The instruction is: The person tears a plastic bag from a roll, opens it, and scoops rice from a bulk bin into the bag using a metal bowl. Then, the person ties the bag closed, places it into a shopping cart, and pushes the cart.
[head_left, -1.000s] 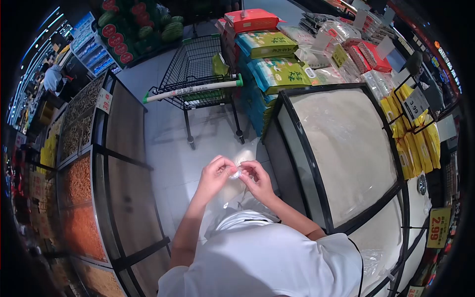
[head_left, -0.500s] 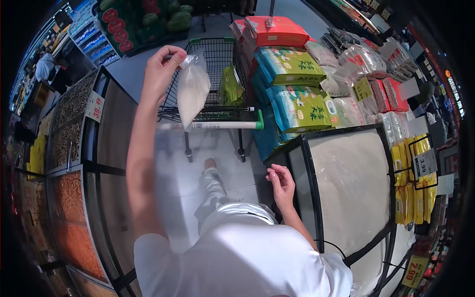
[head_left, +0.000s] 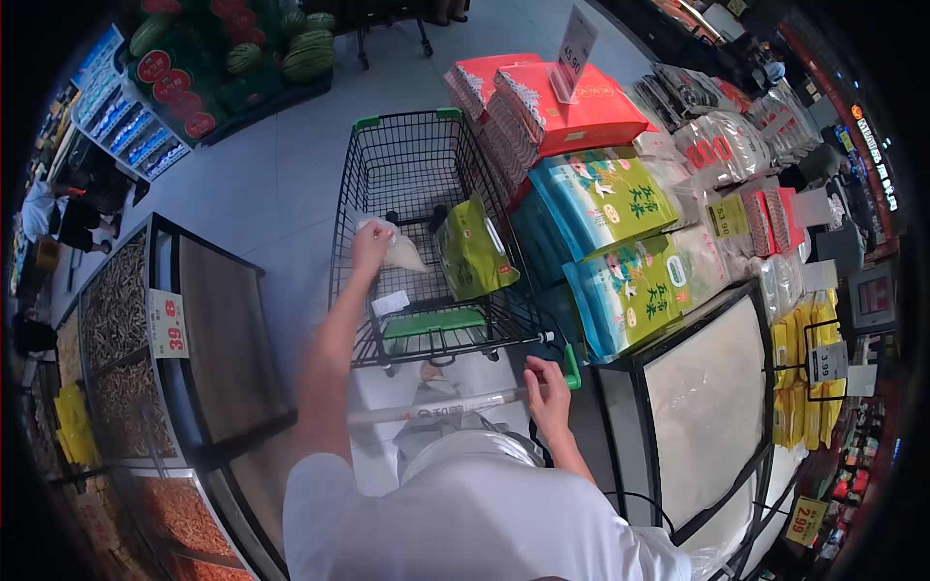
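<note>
My left hand (head_left: 370,246) is closed on the gathered top of a clear plastic bag (head_left: 405,254) holding something white, rice or a similar grain. The bag is inside the shopping cart (head_left: 399,121), toward its left side. Beside it in the cart is a green package (head_left: 472,254), leaning to the right. My right hand (head_left: 549,389) is at the right end of the cart's handle (head_left: 455,405), near its green end piece. Its fingers are loosely bent and apart from the thumb; whether they touch the handle I cannot tell.
Bags of packaged rice (head_left: 620,290) and red packs (head_left: 581,107) are stacked right of the cart. A bin of white grain (head_left: 707,397) is at my right. Dried-goods bins (head_left: 126,310) line the left. Watermelons (head_left: 308,58) are ahead; a person (head_left: 44,213) is far left.
My left hand has lowered the bag from above the handle into the cart. The cart is nearer, and my right hand is now beside its handle.
</note>
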`<state>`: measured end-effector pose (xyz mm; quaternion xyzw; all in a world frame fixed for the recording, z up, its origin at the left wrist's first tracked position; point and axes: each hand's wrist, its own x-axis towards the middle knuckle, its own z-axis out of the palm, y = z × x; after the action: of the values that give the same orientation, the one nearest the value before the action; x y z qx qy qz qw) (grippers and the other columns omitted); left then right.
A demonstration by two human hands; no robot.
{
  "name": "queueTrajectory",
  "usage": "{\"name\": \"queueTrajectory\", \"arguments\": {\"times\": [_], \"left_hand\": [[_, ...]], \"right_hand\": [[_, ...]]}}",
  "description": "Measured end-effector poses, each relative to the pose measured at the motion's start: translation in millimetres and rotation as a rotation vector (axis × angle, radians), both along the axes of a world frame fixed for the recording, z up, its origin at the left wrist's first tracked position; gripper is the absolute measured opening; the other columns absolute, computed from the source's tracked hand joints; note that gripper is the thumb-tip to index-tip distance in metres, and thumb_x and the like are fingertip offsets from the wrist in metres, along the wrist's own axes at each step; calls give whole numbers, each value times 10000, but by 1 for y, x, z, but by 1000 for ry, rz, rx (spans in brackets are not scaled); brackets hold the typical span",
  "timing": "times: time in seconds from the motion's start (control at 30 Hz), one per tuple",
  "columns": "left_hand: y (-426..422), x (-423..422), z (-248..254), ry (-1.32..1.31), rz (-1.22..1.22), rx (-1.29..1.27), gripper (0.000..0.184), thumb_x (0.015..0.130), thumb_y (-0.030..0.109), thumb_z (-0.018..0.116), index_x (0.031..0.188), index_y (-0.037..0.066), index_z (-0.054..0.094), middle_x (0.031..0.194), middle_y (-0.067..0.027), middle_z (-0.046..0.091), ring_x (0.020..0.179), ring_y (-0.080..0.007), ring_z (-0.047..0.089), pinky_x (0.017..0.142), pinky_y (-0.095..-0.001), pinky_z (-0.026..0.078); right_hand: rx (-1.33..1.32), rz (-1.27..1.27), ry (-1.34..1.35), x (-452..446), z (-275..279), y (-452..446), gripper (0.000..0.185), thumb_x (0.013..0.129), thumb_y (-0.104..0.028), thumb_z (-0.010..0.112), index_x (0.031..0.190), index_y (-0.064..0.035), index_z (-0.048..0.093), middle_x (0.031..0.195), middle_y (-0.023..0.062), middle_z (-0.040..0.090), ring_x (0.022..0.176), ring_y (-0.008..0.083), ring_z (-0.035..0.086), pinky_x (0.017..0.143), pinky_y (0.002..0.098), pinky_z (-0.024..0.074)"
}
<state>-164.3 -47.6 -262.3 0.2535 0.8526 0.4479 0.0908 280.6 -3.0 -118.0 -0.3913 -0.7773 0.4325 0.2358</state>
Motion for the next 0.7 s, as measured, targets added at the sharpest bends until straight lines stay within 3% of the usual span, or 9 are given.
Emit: {"name": "queueTrajectory", "arguments": {"times": [0.07,0.1,0.17,0.2,0.33,0.47,0.57,0.6,0.7], "left_hand": [[5,-13,-52,-167,55,-43,207,787,259,694,838,58,685,796,-136,688,782,-311,668,694,-396,508],[6,-21,-94,-195,77,-48,204,777,256,694,826,58,691,799,-139,689,782,-317,668,699,-405,509],[4,-30,-169,-248,116,-63,199,758,251,696,804,58,702,804,-144,691,782,-330,668,709,-423,511],[3,-25,-175,-263,136,-105,195,752,248,693,799,59,707,809,-148,692,781,-334,667,714,-428,512],[6,-8,-196,-287,169,-227,205,745,257,682,795,62,721,841,-172,694,800,-350,667,735,-446,513],[4,5,-225,-320,134,-402,241,753,287,652,807,64,726,864,-197,692,867,-370,661,772,-457,507],[-13,15,-279,-230,89,-493,160,713,208,716,829,99,727,812,-134,702,788,-287,683,747,-369,527],[-19,20,-282,-104,-53,-560,138,729,182,713,823,83,724,787,-116,700,746,-242,682,680,-358,535],[-30,18,-292,-533,-123,-309,125,765,163,703,850,71,712,763,-80,682,694,-184,657,586,-338,519]], "right_hand": [[-36,-12,-103,-8,-19,0,174,921,-64,612,1087,-20,638,932,67,611,782,132,610,673,239,478],[-39,-64,-168,-13,-22,-1,156,887,-39,626,1040,-30,649,898,81,619,766,176,620,653,277,484],[441,61,-304,-11,-38,8,165,831,0,632,987,-49,655,854,90,627,744,240,618,634,333,484],[407,19,-340,-14,-40,7,180,783,11,635,942,-71,658,817,86,635,729,284,605,624,372,477],[416,-33,-383,-21,-47,13,209,745,-24,636,933,-111,666,768,62,613,694,265,597,591,379,461],[383,-55,-434,-25,-42,15,158,753,-22,618,890,-87,662,799,70,636,711,265,603,616,362,469],[386,-60,-453,-24,-41,15,151,754,-17,614,880,-85,659,787,73,629,705,266,599,614,363,465],[387,-62,-449,-26,-40,16,147,755,-17,614,879,-84,658,784,74,627,702,267,597,613,363,464],[394,-54,-436,-26,-41,18,157,754,-20,621,889,-91,661,772,71,617,692,266,592,607,367,462]]}}
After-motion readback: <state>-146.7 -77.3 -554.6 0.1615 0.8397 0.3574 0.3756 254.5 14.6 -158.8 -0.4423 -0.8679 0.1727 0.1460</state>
